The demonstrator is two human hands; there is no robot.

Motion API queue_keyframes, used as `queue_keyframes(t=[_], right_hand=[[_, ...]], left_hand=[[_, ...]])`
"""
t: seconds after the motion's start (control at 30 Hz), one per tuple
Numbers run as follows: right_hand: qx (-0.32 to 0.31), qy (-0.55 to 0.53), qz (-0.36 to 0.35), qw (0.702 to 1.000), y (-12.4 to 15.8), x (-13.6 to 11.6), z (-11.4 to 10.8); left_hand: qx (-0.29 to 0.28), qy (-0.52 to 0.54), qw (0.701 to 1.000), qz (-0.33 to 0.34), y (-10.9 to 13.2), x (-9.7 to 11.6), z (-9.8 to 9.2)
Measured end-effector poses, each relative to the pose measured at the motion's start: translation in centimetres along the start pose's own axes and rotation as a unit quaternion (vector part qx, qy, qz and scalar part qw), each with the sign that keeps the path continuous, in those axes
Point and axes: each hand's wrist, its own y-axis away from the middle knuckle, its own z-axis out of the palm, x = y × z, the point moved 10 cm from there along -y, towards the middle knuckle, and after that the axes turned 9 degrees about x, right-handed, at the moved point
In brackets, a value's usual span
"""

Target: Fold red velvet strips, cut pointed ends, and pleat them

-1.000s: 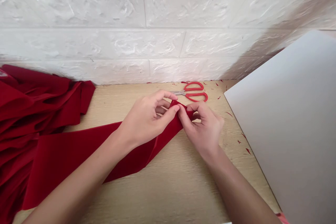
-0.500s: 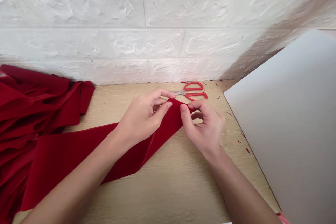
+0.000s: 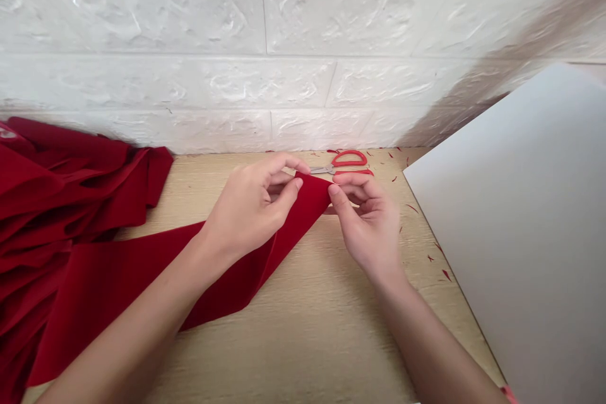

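Observation:
A wide red velvet ribbon [image 3: 137,265] runs from the left across the table and folds over near its raised end. My left hand [image 3: 253,208] pinches that end at its left corner between thumb and fingers. At the right corner, my right hand [image 3: 367,218] grips the ribbon's edge with thumb and forefinger, the other fingers curled behind. Just behind the hands lie scissors [image 3: 350,158] with red handles; the ribbon and fingers cover part of them. The left forearm hides the ribbon's middle stretch.
Gathered red velvet [image 3: 71,202] is heaped at the left. A white board [image 3: 521,221] leans in from the right. Small red scraps [image 3: 445,274] lie scattered along the board's edge and the wall's foot. A white brick-patterned wall [image 3: 213,82] closes off the back of the table [image 3: 303,341].
My right hand has shifted its hold to the ribbon's right corner, and the bit of ribbon that stuck out there now lies flat. My left hand has moved slightly left with its corner.

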Motion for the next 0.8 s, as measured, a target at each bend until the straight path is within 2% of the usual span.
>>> queue_keyframes(t=[0.17, 0.37, 0.5, 0.67, 0.73, 0.8], right_hand=[[-0.008, -0.033, 0.020, 0.999, 0.0, 0.5, 0.1], [-0.025, -0.010, -0.028, 0.999, 0.2, -0.5, 0.5], [-0.023, 0.006, -0.056, 0.998, 0.2, -1.0, 0.4], [-0.060, 0.100, -0.106, 0.987, 0.1, -1.9, 0.6], [-0.092, 0.172, -0.154, 0.969, 0.1, -2.8, 1.2], [-0.131, 0.252, -0.216, 0.934, 0.1, -3.8, 2.2]], left_hand=[[-0.006, 0.011, 1.000, -0.028, -0.2, -0.8, 0.0], [-0.043, 0.066, 0.989, -0.122, -0.4, -3.2, 0.5], [-0.050, 0.110, 0.980, -0.160, -0.3, -4.1, 0.7], [-0.052, 0.052, 0.990, -0.124, -0.2, -3.2, 0.7], [-0.054, 0.032, 0.994, -0.095, -0.1, -2.5, 0.9], [-0.064, 0.037, 0.995, -0.071, 0.0, -1.9, 1.2]])
